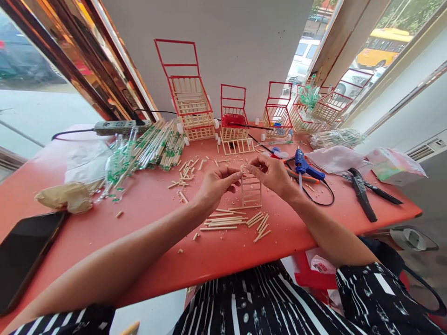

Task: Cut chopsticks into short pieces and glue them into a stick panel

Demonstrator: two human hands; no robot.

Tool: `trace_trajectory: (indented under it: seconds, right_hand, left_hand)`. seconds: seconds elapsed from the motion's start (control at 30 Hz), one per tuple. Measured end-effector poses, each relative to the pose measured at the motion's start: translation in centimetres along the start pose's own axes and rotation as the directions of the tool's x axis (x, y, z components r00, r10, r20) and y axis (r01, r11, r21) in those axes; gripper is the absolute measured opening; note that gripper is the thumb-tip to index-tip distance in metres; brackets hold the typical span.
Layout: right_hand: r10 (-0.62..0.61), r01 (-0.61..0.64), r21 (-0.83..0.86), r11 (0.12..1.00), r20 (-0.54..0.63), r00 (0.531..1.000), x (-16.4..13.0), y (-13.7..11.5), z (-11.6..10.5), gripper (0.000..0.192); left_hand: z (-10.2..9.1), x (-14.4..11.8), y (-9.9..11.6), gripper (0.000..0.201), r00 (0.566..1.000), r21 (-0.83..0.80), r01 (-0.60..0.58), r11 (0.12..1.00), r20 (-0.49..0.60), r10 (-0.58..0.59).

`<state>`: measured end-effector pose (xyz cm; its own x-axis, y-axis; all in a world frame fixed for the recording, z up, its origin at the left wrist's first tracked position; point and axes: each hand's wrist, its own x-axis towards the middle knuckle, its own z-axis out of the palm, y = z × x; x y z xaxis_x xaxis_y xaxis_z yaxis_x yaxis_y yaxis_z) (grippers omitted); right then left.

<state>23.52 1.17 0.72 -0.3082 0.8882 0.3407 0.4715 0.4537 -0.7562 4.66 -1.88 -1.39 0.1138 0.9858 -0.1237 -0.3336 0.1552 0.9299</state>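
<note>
Cut sticks point(230, 221) are lying loose on the red table point(146, 260), nearest to the person. Just beyond them, the left hand point(214, 186) and the right hand point(272, 174) are both pinching the top of a small stick grid point(250, 190), which is standing upright on the table. A blue glue gun point(303, 165) is lying beside the right hand. Finished red-framed carts point(190, 109) are standing by the wall.

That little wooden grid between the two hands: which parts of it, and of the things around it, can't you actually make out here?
- Head view: the wooden grid's top edge is covered by the fingertips of the left hand and right hand, so the grip is unclear.
- The glue gun's nozzle is too small to make out.
- The phone is cut off by the left edge.
- The red bowl's contents are hidden behind cart bars.
</note>
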Motion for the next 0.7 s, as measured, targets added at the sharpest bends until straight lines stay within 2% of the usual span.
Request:
trace_trajectory:
  seconds: [0.27, 0.5, 0.7]
  right_hand:
    - [0.009, -0.009, -0.008, 1.000, 0.012, 1.000, -0.15, -0.04, 0.13, 0.037]
    - [-0.060, 0.060, -0.037, 0.998, 0.012, 0.998, -0.02, -0.29, -0.09, 0.023]
    - [-0.090, 0.090, -0.072, 0.993, 0.009, 0.996, -0.11, -0.31, -0.38, 0.022]
  left_hand:
    - [-0.12, -0.01, 0.01, 0.035, 0.998, 0.016, -0.055, 0.998, -0.020, 0.055]
    - [0.02, -0.11, 0.30, 0.027, 0.996, 0.045, -0.082, 0.996, -0.021, 0.083]
    - [0.09, -0.11, 0.45, 0.033, 0.995, 0.064, -0.104, 0.993, 0.000, 0.104]
